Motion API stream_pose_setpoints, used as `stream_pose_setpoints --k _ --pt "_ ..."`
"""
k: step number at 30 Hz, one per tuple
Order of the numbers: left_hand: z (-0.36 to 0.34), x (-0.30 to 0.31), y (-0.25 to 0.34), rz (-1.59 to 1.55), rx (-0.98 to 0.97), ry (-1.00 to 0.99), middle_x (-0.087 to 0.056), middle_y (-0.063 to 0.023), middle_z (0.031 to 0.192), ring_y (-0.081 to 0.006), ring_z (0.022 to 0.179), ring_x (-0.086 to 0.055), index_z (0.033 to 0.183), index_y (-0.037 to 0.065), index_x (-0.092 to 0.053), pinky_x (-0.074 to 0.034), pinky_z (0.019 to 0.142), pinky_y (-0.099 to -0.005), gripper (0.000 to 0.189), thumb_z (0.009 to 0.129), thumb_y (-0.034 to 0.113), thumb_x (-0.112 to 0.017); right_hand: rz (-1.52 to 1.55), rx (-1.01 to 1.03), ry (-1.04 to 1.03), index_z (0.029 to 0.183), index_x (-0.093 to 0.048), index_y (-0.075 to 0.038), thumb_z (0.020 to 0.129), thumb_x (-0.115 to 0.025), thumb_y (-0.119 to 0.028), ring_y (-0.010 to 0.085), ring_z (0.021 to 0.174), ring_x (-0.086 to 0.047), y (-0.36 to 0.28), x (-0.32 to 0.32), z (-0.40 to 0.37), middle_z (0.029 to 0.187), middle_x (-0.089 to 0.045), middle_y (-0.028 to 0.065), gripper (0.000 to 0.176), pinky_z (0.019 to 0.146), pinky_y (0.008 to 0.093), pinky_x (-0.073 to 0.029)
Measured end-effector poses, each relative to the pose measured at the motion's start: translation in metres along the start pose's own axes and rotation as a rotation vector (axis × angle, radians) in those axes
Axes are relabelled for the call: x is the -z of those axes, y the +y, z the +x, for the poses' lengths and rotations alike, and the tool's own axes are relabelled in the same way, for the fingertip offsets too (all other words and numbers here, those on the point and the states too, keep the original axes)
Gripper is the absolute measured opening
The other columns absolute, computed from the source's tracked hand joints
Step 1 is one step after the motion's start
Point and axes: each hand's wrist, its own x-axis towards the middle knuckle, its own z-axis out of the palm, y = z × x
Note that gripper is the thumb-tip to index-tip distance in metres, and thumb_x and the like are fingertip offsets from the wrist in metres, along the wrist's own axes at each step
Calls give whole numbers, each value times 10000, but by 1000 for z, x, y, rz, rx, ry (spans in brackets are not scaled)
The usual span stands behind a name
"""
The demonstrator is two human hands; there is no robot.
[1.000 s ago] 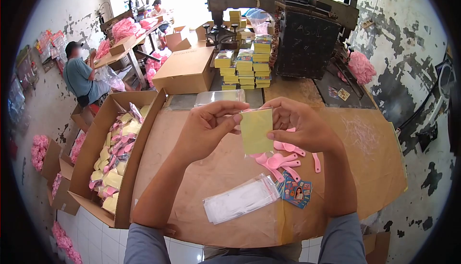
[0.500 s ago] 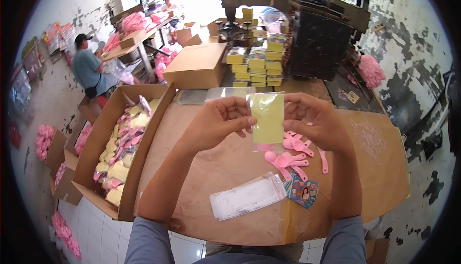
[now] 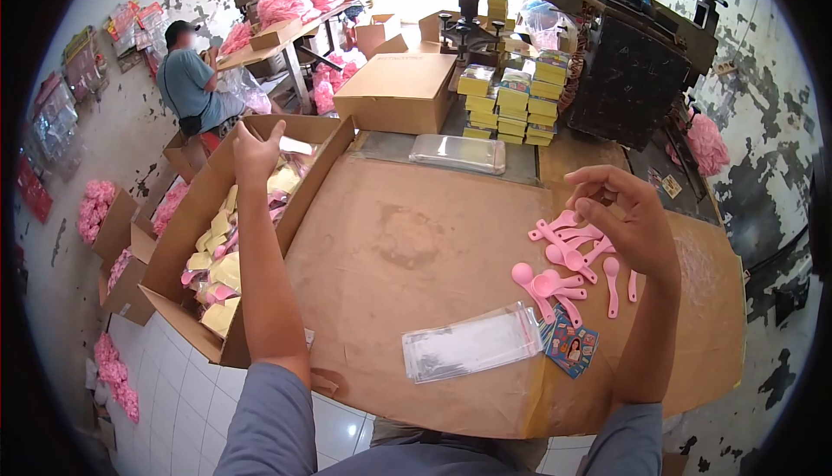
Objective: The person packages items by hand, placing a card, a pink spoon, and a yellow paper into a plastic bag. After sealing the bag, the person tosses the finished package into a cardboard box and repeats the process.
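My left hand (image 3: 257,154) is over the far end of a long cardboard box (image 3: 326,183), thumb and fingers apart, with nothing visible between them. Inside the box lie many clear packets (image 3: 227,270) with pale yellow cards and pink spoons. Just beside that hand, a shiny packet (image 3: 299,147) lies near the far end. My right hand (image 3: 626,216) hovers loosely curled over the right of the table, fingers apart and holding nothing. Beneath and left of it is a pile of pink measuring spoons (image 3: 568,255). Clear plastic sleeves (image 3: 471,344) overlap printed cards (image 3: 572,348) at the front.
Brown paper covers the table (image 3: 373,277). At the back stand a closed carton (image 3: 395,86), stacks of yellow-edged cards (image 3: 511,103), a pack of clear sleeves (image 3: 458,154) and a dark machine (image 3: 624,77). Another person (image 3: 189,82) sits at the left beyond the box.
The yellow card packet has left my hands. My left hand has moved left over the box, while my right hand has shifted slightly right. The view has turned left.
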Motion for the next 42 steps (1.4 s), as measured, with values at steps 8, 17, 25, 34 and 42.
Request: stream_pose_setpoints --k 8,17,25,34,42 --pt "-16 -41 -29 -221 79 -495 -757 -148 877 -181 723 -739 1195 -84 -663 -591 587 -313 421 829 83 -788 -96 -2 -65 1176 -732 -24 914 -723 -51 99 821 -662 -2 -6 -1 918 -742 40 264 708 261 -503" --pt "-18 -35 -26 -342 -121 -155 -786 -124 868 -152 727 -745 1058 -56 -753 -584 631 -292 283 790 -63 -662 -119 0 -60 1174 -735 -33 909 -735 -62 105 819 -660 -2 -2 -4 922 -744 47 267 706 264 -501" --pt "-23 -31 -20 -380 -94 -116 -790 -129 857 -157 744 -754 1019 -33 -781 -584 672 -289 247 798 -43 -672 -132 -32 -71 1163 -732 -26 911 -731 -69 108 820 -656 -4 -1 -5 916 -741 49 255 712 273 -500" --pt "-23 -33 -35 -283 -17 -107 -786 -155 853 -217 773 -772 959 0 -798 -596 761 -340 199 772 31 -738 -163 -54 -89 1172 -724 -21 909 -728 -75 120 820 -659 -2 -1 -5 916 -739 55 268 720 285 -509" --pt "-24 -42 -83 71 143 -207 -769 -177 895 -362 872 -750 872 98 -812 -578 820 -465 132 803 187 -743 -204 -79 -147 1180 -715 -4 912 -735 -106 137 819 -682 0 -3 -3 924 -759 72 287 735 297 -521"
